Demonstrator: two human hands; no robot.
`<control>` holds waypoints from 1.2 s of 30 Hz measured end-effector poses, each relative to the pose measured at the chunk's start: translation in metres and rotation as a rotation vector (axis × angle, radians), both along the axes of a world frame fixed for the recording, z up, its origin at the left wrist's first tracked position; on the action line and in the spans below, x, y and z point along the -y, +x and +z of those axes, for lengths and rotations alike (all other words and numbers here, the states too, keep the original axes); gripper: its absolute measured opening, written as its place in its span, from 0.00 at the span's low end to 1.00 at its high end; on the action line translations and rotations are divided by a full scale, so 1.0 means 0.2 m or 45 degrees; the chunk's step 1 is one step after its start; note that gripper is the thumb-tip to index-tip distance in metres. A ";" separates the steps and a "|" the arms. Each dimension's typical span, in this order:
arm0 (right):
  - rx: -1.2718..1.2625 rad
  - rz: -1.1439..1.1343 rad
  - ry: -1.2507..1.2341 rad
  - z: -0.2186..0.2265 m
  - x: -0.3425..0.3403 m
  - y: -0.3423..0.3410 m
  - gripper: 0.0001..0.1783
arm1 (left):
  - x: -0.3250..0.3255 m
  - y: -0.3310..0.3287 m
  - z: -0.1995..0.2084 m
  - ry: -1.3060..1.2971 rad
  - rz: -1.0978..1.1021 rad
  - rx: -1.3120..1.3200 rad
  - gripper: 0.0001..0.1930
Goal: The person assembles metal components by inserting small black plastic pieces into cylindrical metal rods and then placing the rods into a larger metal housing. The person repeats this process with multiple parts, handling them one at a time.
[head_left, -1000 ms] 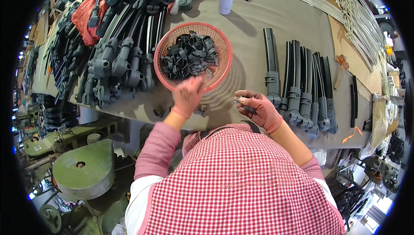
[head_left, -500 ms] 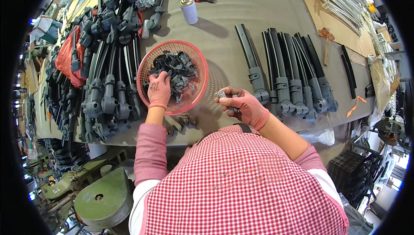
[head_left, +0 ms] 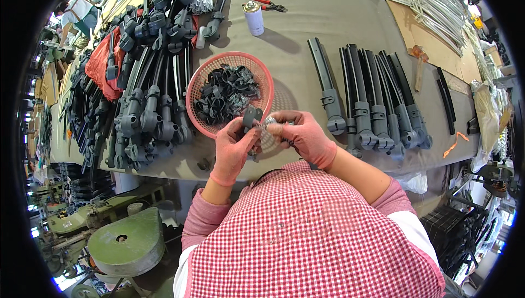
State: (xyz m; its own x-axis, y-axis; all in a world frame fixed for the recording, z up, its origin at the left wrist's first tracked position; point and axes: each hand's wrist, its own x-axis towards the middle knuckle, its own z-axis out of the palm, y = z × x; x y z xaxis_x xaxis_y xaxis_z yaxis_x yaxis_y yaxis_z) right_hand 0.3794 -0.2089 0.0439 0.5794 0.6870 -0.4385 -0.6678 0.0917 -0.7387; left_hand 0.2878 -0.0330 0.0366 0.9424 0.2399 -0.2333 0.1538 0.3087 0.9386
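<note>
Both my gloved hands meet just in front of the pink plastic basket. My left hand pinches a small dark grey plastic clip between thumb and fingers. Beside it, my right hand is closed on small metal coil springs, one of them held at the fingertips against the clip's side. Whether the spring sits in the clip is too small to tell. Inside the basket lie many dark plastic clips with some loose springs among them. A few small dark parts rest near the table's front edge.
Black tubes with grey joints lie in a row at the right. More such tubes are heaped at the left. A spray can, red-handled pliers and a hammer lie farther back. A green machine stands below left.
My left hand has come out of the basket with a clip and moved right to meet my right hand. My right hand still holds the springs.
</note>
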 end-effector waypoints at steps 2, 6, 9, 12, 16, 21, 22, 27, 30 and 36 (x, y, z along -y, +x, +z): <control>0.124 -0.213 -0.009 0.01 0.01 0.00 0.13 | 0.03 -0.01 0.00 -0.088 0.119 -0.085 0.07; 0.291 -0.119 -0.043 0.04 0.06 -0.01 0.11 | 0.09 -0.03 0.02 -0.147 0.155 -0.065 0.07; 0.139 -0.016 0.059 0.04 0.05 -0.05 0.11 | 0.12 -0.04 0.03 -0.073 0.079 -0.025 0.08; 0.265 -0.065 0.006 0.05 0.05 -0.08 0.11 | 0.15 -0.04 0.04 -0.096 0.088 0.040 0.09; 0.466 0.022 -0.141 0.04 0.07 -0.07 0.11 | 0.17 -0.07 0.02 0.103 -0.027 0.132 0.11; 0.346 0.032 -0.170 0.01 0.11 -0.05 0.12 | 0.18 -0.13 -0.05 -0.064 -0.161 0.128 0.08; 0.292 -0.042 -0.153 -0.01 0.10 -0.06 0.11 | 0.18 -0.14 -0.06 -0.080 -0.079 0.070 0.08; 0.937 0.167 -0.382 -0.07 0.05 -0.14 0.23 | 0.19 -0.15 -0.13 -0.224 0.142 -0.060 0.09; 1.312 0.222 -0.445 -0.10 0.03 -0.14 0.25 | 0.18 -0.14 -0.15 -0.252 0.161 -0.077 0.10; 1.475 0.260 -0.710 -0.16 -0.01 -0.11 0.19 | 0.14 -0.12 -0.28 -0.324 0.061 -0.186 0.11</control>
State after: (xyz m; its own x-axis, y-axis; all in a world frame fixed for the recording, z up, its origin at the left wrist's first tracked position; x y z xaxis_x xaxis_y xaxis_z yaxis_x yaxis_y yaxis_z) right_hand 0.3575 -0.2077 0.0128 0.7184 0.6955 -0.0103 0.4144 -0.4398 -0.7967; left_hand 0.2643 -0.0609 -0.0188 0.8834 0.1996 -0.4239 0.2611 0.5414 0.7992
